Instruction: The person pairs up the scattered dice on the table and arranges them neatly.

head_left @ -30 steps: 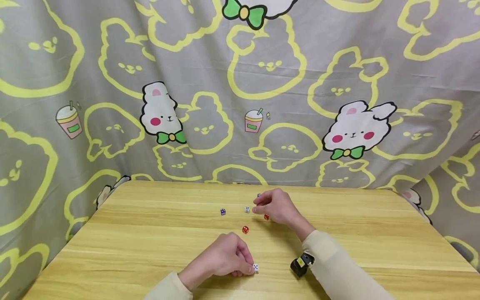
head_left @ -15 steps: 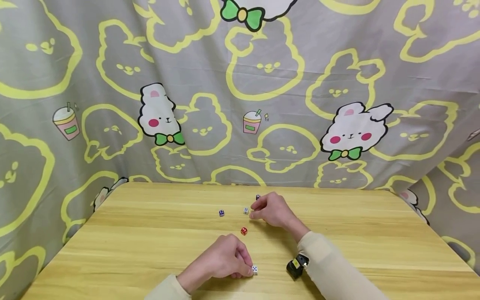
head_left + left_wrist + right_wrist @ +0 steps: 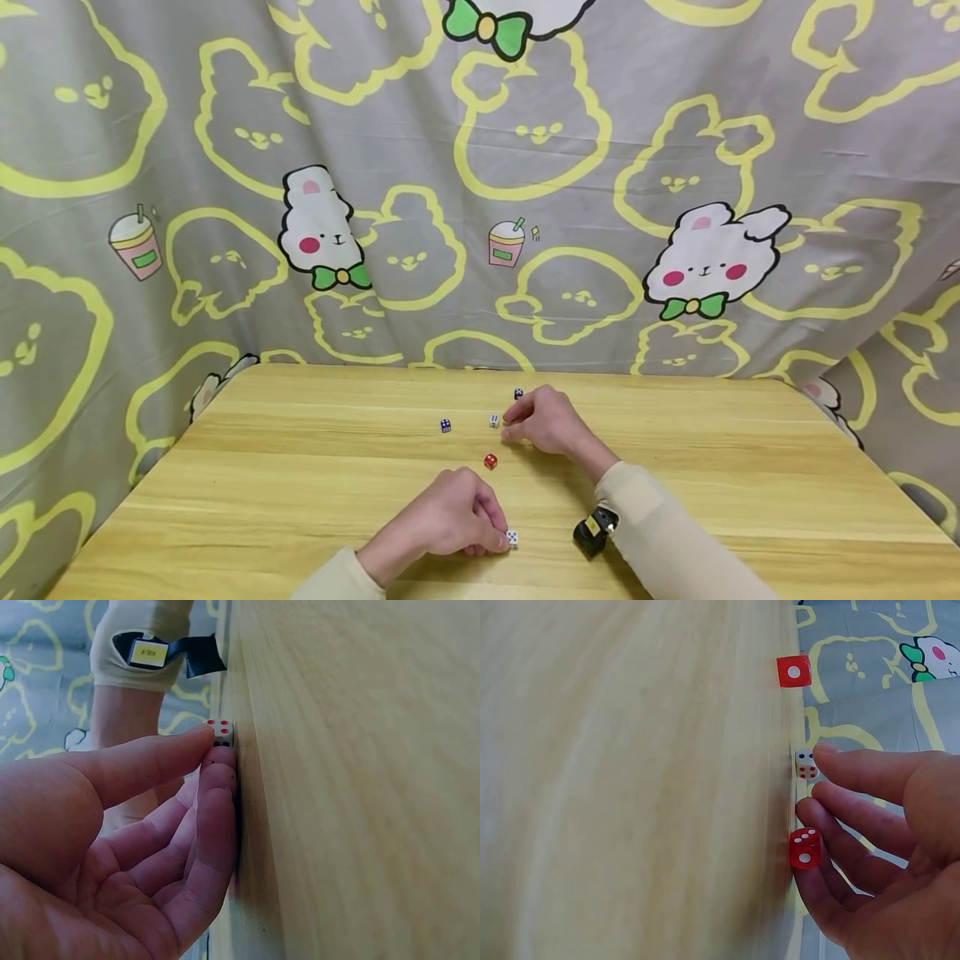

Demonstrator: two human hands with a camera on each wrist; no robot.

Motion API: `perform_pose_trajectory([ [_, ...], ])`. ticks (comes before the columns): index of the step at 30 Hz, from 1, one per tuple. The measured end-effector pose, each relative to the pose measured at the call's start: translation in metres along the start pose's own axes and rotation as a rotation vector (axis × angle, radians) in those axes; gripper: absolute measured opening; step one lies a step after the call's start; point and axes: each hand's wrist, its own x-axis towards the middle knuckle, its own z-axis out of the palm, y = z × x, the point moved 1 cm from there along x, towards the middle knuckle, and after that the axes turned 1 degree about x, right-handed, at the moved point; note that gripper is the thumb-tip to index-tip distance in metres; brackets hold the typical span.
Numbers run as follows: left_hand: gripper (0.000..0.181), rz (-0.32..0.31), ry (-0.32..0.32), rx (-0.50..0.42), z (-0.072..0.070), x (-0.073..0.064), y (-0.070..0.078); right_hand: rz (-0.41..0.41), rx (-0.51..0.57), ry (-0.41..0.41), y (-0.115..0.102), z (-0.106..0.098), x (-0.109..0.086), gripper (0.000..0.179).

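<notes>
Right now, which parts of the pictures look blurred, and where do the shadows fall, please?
Head view: fairly even light, faint soft shadows near the left hand and right hand; left wrist view: dimmer, table grain soft, darker shadow along the fingers; right wrist view: wood grain smeared, yet pips on the lower red die are readable.

Red die (image 3: pixel 805 846) — white pips; white die (image 3: pixel 512 538) — blue pips (red on another face); grey cloth (image 3: pixel 420 142), yellow outlines.
</notes>
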Motion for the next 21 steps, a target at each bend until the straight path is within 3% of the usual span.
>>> perform_pose_trajectory([
  [21,0.018,-0.007,-0.008,-0.013,-0.001,0.000,0.000,-0.016,-0.073,0.019,-0.007,0.006,0.012,0.013],
])
